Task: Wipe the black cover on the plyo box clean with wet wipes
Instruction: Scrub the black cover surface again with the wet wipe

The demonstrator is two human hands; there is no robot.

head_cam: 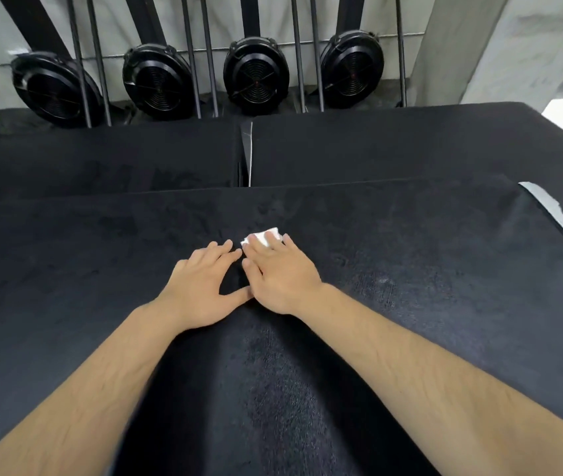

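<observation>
The black cover (410,269) of the plyo box fills the lower part of the view, with dull smears and damp streaks across it. My right hand (278,274) lies flat on the cover near its middle and presses a folded white wet wipe (266,236) under its straight fingers; only the wipe's far edge shows. My left hand (202,286) rests flat on the cover right beside it, fingers spread, its thumb touching the right hand. It holds nothing.
Two more black boxes (101,159) stand side by side behind this one, a narrow gap (245,156) between them. Several black fan wheels (256,75) and metal bars line the wall behind. A strip of grey tape (562,219) runs along the cover's right edge.
</observation>
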